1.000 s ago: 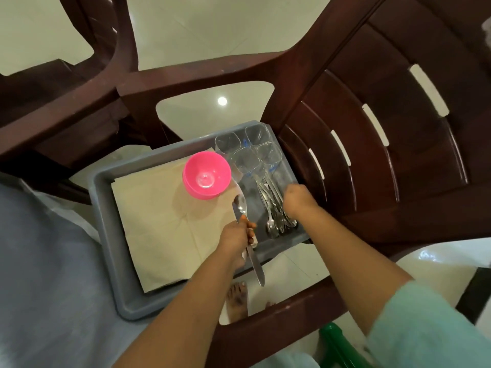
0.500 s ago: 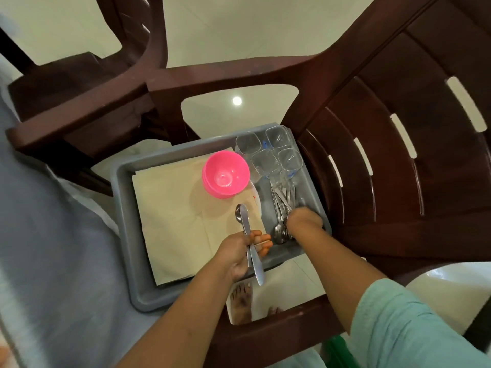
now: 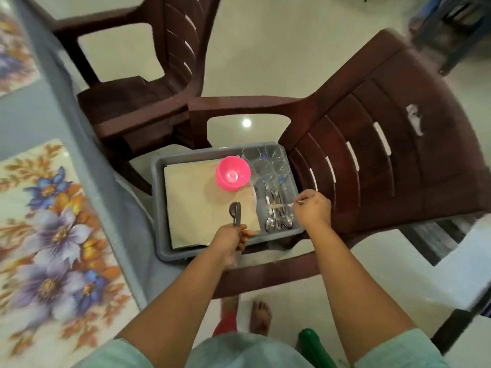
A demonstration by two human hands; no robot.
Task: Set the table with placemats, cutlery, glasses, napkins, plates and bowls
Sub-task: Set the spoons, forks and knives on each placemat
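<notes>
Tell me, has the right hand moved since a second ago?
Yes. The right hand has lifted out of the cutlery pile in the grey tray, pinching one blurred piece, toward the tray's chair-back edge.

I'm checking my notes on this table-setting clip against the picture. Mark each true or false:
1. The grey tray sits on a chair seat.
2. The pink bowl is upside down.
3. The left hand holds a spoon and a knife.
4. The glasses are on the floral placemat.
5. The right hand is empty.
1. True: the grey tray rests on the brown chair.
2. False: the pink bowl stands open side up on the napkins.
3. True: the left hand grips a spoon with a knife.
4. False: the glasses stand in the tray; the floral placemat lies on the table.
5. False: the right hand pinches a piece of cutlery above the pile.
</notes>
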